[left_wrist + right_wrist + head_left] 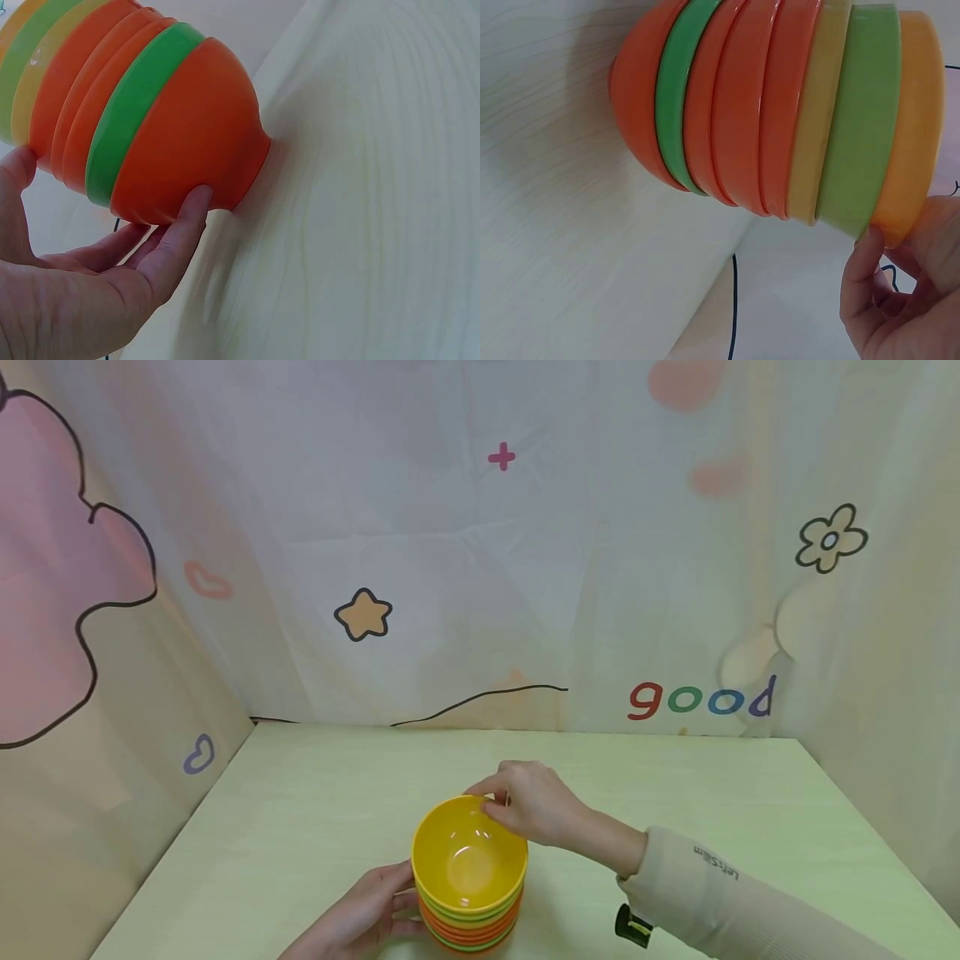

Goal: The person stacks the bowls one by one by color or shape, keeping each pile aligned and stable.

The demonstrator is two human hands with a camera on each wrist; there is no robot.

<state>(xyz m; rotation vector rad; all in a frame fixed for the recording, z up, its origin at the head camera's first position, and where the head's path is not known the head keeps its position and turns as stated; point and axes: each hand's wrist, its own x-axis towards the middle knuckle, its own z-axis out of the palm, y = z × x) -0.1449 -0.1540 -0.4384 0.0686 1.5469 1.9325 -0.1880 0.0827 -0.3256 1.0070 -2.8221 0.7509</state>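
A tall stack of nested bowls (480,935) in orange, green and yellow stands upright at the front middle of the table. On top sits a yellow bowl (470,864), its inside facing up. My right hand (536,806) pinches this bowl's far right rim, thumb inside. In the right wrist view, the yellow bowl (915,127) lies right against the light green bowl (862,120) below it. With fingers spread, my left hand (367,910) touches the stack's left side. Its fingertips rest on the orange bottom bowl (202,127) in the left wrist view, with the thumb higher up the stack.
The pale green table (315,793) reaches back to a printed cloth wall (450,543). Cloth also hangs on the left and right sides. A black band device (633,927) hangs under the right sleeve (720,893).
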